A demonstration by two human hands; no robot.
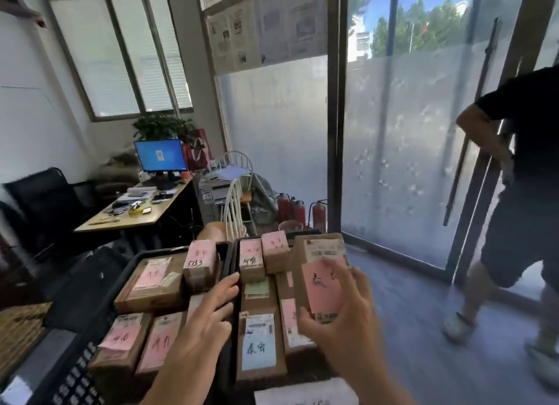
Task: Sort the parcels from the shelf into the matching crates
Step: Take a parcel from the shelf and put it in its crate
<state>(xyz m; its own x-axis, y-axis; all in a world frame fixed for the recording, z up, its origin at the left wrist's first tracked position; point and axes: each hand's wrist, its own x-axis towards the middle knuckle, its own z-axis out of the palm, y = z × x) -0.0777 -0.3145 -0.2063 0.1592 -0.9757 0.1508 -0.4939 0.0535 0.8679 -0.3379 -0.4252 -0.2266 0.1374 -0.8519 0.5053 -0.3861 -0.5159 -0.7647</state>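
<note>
Our right hand (341, 311) grips a brown parcel with a pink label (322, 276), held upright above the right crate (302, 233), while our left hand (208, 311) rests with relaxed, straight fingers on the dark rim between the 2 crates. Both crates, left crate (133, 262) included, already hold labelled parcels. We judge placing is under way; next we must read the label and lower the parcel into a free gap.

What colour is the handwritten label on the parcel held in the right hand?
Pink, on the brown parcel the right hand holds; head view.
</note>
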